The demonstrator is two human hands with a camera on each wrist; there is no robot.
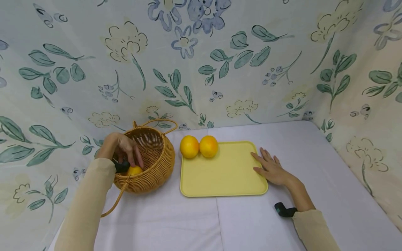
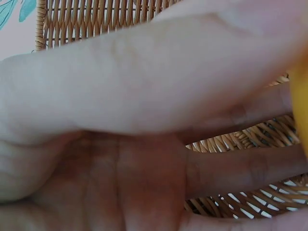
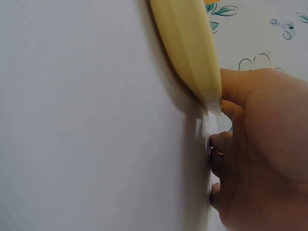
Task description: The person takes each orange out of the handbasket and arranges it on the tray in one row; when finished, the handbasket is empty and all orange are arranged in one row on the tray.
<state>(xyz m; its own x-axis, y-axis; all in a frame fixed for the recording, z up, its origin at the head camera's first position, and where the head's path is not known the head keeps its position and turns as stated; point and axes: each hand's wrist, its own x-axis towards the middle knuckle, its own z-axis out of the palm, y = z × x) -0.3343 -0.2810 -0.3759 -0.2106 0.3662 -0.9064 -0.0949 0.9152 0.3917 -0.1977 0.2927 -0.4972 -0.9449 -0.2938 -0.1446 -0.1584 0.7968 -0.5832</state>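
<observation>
From where I am standing, I am seeing no readable words, labels, brands, numbers or signs on anything here.

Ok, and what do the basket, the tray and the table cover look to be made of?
Basket: wicker, possibly rattan or a plastic imitation, slightly glossy; woven strands show.
Tray: probably plastic, smooth yellow finish, with a raised rim and rounded corners that look molded.
Table cover: likely fabric, pale and matte, judging by its creases.

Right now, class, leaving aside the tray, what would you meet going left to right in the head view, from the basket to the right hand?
Wicker basket, first round fruit, second round fruit, right hand.
</observation>
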